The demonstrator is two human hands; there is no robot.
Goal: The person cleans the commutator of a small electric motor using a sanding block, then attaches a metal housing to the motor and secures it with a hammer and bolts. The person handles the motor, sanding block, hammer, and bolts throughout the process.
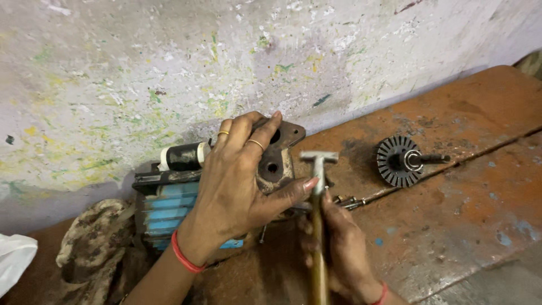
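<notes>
1. Paint-flecked plaster wall [141, 68] backs a rusty, worn surface [463, 186] with patches of blue paint.
2. Against that wall lies a small electric motor [169, 209], blue-finned, with a rusted end plate [279, 155] facing up; it looks heavy, rigid and gritty, best gripped around the casing or plate rim.
3. Left hand [240, 181], fingers spread and ringed, presses flat over the end plate, thumb touching the hammer.
4. Right hand [339, 254], just right of the motor, is clenched around the wooden handle of a small hammer [318, 164], its steel head upright beside the plate.
5. Well right of the motor rests a finned fan wheel [400, 161] on its shaft; a dirty rag [90, 243] lies to the motor's left.
</notes>
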